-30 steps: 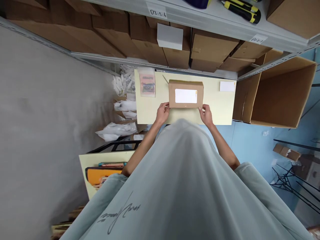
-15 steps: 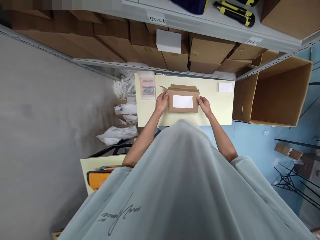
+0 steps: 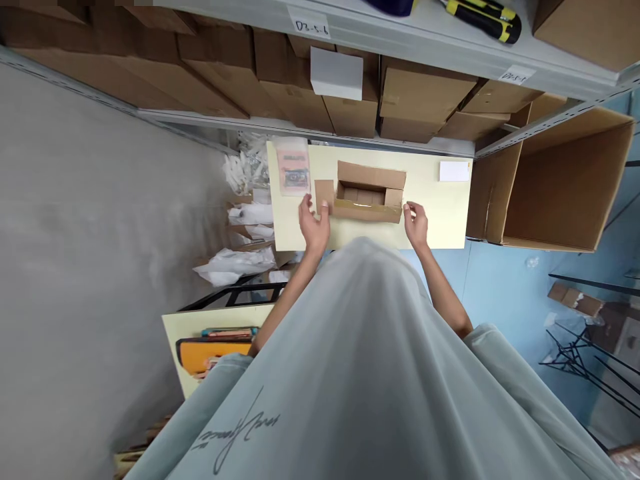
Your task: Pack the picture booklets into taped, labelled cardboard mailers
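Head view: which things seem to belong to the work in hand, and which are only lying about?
Apparently in use:
open box, between left hand and right hand
table, under it

Apparently lying about:
packet, table's left end
white item, table's right end
yellow-black tool, on the shelf

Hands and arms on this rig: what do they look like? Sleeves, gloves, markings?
Human, no hardware. Left hand and right hand are bare; no gloves or watch show. Forearms uncovered. Loose, short, pale grey-green sleeves, matching the shirt, which carries dark script lettering on the wearer's left front.
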Tool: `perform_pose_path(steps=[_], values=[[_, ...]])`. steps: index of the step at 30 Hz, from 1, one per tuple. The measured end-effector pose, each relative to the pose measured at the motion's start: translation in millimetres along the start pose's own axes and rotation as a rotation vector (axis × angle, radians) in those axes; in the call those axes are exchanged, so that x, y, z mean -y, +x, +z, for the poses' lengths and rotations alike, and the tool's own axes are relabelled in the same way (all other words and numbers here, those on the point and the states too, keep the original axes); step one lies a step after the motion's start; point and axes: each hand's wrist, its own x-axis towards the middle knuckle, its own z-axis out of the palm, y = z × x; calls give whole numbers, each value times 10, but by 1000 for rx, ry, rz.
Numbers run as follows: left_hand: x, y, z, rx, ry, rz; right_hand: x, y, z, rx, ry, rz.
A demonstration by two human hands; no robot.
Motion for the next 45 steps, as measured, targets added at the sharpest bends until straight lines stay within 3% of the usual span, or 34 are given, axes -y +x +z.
perform_pose_path(steps=[2, 5, 7, 10, 16, 19, 21, 25, 29, 32, 38, 45], values=[[-115, 2, -38, 1, 150, 202, 117, 85, -51, -7, -42, -133], [-268, 55, -12, 222, 260, 364, 369, 247, -90, 99, -199, -262], [-301, 91, 31, 312, 298, 392, 545, 351, -74, 159, -331, -248], [-258, 82, 44, 333, 329, 379, 756, 457, -4, 236, -473, -190], [-110, -116, -50, 423, 378, 384, 918, 467, 270, 320, -632, -49], [-39, -191, -24, 502, 416, 377, 898, 423, 367, 317, -679, -18], [17, -211, 10, 510, 429, 374, 822, 404, 309, 320, -628, -52], [122, -205, 63, 472, 435, 401, 477, 407, -117, 298, -404, -176], [156, -189, 116, 451, 441, 375, 91, 380, -441, 153, -379, -125], [149, -183, 173, 409, 444, 350, -42, 293, -345, 122, -433, -84], [174, -143, 221, 378, 424, 376, -11, 113, 16, 201, -373, -90], [150, -29, 74, 441, 378, 386, 213, 131, 30, 219, -389, -80]])
